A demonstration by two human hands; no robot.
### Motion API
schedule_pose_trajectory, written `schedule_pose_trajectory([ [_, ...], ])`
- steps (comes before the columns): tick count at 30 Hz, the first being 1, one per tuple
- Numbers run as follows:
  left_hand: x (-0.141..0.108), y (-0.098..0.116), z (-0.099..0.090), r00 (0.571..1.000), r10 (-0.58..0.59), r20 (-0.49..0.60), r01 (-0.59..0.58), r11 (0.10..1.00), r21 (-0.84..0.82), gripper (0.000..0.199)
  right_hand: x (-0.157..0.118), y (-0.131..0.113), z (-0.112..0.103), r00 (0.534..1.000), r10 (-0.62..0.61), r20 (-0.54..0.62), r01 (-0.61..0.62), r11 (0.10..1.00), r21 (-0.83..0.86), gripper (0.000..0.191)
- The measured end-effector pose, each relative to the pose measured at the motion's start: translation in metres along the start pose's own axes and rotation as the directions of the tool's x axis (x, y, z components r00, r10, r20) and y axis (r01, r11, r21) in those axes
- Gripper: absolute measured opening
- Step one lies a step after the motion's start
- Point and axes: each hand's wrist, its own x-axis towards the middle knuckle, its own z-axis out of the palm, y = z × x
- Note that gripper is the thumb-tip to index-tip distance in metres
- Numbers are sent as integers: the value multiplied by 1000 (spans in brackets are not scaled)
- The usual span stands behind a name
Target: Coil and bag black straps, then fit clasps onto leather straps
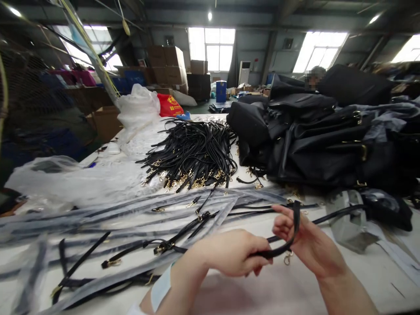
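Observation:
Low in the centre of the view, my left hand (234,253) is closed around a black strap (278,250), its fingers curled down over it. To its right, my right hand (303,240) holds the same strap, which loops up over its fingers. A gold clasp (287,258) hangs just beneath the right hand. Part of a strap runs from this hand to a grey tape dispenser (349,218) on the right. More black straps with gold clasps (131,251) lie to the left, among long strips in clear plastic wrap (111,210).
A large pile of black straps (197,153) lies at the table's middle. Black bags (315,135) are heaped at the right. Crumpled clear plastic (75,179) covers the left side, with a red bag (169,105) behind. Cardboard boxes (167,65) and a person's head (315,78) are farther back.

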Motion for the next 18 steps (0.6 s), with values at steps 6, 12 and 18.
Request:
schedule_pose_trajectory([
  [6, -38, -20, -33, 706, -37, -707, 269, 938, 219, 17, -26, -62, -19, 820, -407, -402, 466, 883, 58, 18],
  [12, -71, -37, -57, -289, 218, -932, 343, 933, 112, 15, -26, -75, -42, 639, -296, -710, 508, 855, 101, 33],
  [18, -98, -21, -74, -574, -133, -808, -291, 955, 50, 21, -17, -77, -58, 591, -223, -775, 515, 844, 150, 40],
])
